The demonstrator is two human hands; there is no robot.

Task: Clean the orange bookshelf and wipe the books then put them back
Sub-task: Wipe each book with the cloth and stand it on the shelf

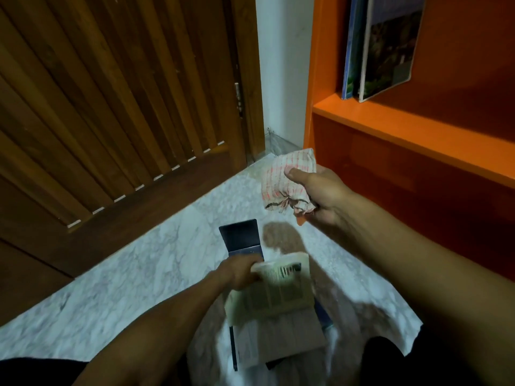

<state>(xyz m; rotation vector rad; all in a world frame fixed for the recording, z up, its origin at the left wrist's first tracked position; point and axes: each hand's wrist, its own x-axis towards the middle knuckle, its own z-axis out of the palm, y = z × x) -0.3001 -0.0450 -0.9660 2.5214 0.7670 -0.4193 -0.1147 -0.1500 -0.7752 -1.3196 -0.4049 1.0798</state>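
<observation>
My right hand (323,195) is closed around a crumpled checked cloth (284,182), held in the air in front of the orange bookshelf (390,126). Lower down, my left hand (239,274) grips the top edge of a pale book (276,291) with a barcode, tilted above a pile of books (278,341) on the floor. A dark blue book (242,238) lies just beyond that hand. Two thin books (381,48) lean upright at the left end of the upper shelf; the shelf below them looks bare.
A brown slatted wooden door (111,107) fills the left side. A white wall strip (284,65) separates it from the bookshelf. The floor (111,296) is pale marble tile. My dark-clothed knees show at the bottom corners.
</observation>
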